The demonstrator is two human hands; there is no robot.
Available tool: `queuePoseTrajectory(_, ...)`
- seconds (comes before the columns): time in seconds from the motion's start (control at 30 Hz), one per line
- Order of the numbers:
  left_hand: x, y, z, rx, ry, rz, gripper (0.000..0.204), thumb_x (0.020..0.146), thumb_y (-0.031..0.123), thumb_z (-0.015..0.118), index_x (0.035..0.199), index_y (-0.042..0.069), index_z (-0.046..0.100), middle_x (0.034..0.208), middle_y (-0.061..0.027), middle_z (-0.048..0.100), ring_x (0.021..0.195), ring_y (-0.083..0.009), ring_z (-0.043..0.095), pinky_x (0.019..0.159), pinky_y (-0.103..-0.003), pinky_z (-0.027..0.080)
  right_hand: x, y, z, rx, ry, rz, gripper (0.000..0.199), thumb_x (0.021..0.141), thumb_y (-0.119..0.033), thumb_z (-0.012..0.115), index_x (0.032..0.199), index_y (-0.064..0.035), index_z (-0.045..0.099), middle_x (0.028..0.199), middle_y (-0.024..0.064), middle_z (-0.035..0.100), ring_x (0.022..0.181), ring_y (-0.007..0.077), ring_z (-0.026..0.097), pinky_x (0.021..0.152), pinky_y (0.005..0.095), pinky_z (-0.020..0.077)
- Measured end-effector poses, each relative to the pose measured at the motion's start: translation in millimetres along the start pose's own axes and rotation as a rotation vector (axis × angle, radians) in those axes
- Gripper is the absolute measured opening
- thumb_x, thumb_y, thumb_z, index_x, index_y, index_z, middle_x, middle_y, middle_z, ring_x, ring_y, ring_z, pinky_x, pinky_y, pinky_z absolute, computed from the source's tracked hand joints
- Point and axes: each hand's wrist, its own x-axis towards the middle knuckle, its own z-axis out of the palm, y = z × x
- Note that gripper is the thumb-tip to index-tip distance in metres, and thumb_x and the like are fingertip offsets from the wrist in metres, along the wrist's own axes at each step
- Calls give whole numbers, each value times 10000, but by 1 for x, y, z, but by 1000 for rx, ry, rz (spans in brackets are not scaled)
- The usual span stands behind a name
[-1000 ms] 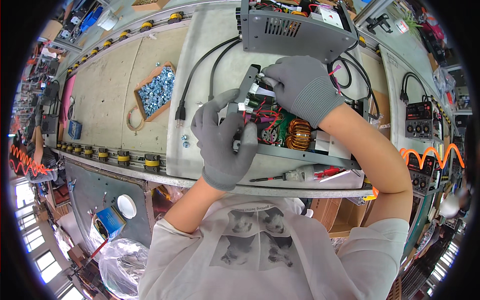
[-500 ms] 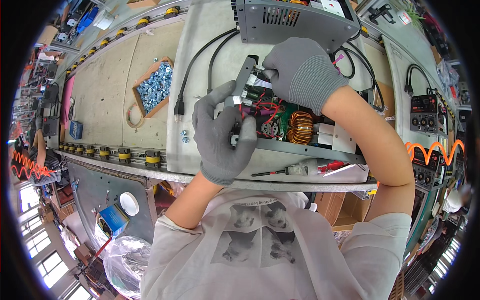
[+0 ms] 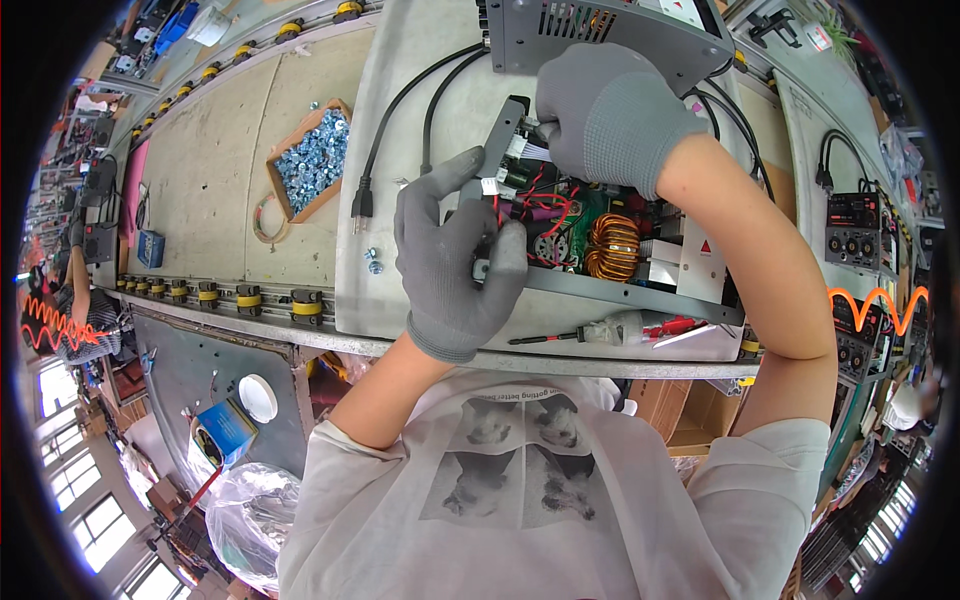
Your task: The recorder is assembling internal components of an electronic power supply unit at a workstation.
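Both my hands wear grey gloves. My left hand [image 3: 455, 265] is wrapped round the left end of an opened grey metal chassis [image 3: 640, 297], thumb on the near side, fingers along its end panel. Inside the chassis are a copper-wound coil [image 3: 612, 247], a green circuit board, and red and purple wires. My right hand [image 3: 615, 115] is curled over the far side, its fingertips pinched close to a white ribbon cable [image 3: 535, 152] by the end panel. What lies between those fingertips is hidden. Right of the coil stands a white plate [image 3: 703, 262] with a warning triangle.
A second grey vented casing [image 3: 620, 35] stands just beyond, with black power cords beside it. Left lies a cardboard tray [image 3: 335, 200] of screws, with loose screws [image 3: 374, 262] nearby. A screwdriver [image 3: 545, 339] and a red-handled tool [image 3: 672, 327] lie along the near edge.
The whole view has shifted slightly, so everything appears a little further right. Both hands keep nearly the same hold on the chassis, with my right fingertips still beside the white ribbon cable.
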Motion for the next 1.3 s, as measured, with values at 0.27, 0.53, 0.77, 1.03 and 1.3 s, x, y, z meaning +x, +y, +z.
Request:
queuePoseTrajectory(0.27, 0, -5, -2, -14, 10, 15, 109, 719, 69, 689, 742, 21, 594, 1197, -224, 609, 909, -305, 563, 758, -373, 474, -12, 6, 38, 128, 204, 21, 154, 767, -177, 645, 835, -129, 775, 809, 136, 708, 795, 304, 700, 768, 430, 562)
queuePoseTrajectory(0.53, 2, -6, -4, 41, -21, 75, 124, 709, 99, 695, 729, 25, 598, 1173, -212, 620, 906, -319, 570, 756, -389, 474, 2, 19, 15, 151, 118, -68, 157, 758, -136, 686, 887, -139, 775, 833, 98, 725, 822, 273, 709, 778, 401, 561)
queuePoseTrajectory(0.77, 2, -7, -2, 13, -16, 67, 132, 702, 105, 693, 722, 19, 596, 1152, -215, 623, 897, -326, 578, 772, -391, 475, -6, 24, 40, 521, 120, 106, 130, 803, -171, 696, 899, -125, 770, 749, 47, 730, 762, 167, 717, 731, 336, 557)
queuePoseTrajectory(1.03, 5, -6, -4, 42, -16, 91, 132, 701, 105, 688, 724, 12, 598, 1115, -235, 616, 889, -327, 579, 759, -393, 473, 6, 24, 30, 588, 81, 104, 262, 734, -266, 818, 949, -122, 774, 788, 57, 735, 758, 184, 709, 745, 318, 558)
queuePoseTrajectory(1.3, 7, -8, -7, 44, -59, 105, 125, 708, 117, 683, 723, 17, 610, 1093, -248, 617, 869, -324, 577, 745, -395, 472, 31, 50, 52, 831, 153, -390, 372, 708, -104, 837, 1064, -54, 743, 889, 98, 739, 788, 185, 704, 778, 319, 564)
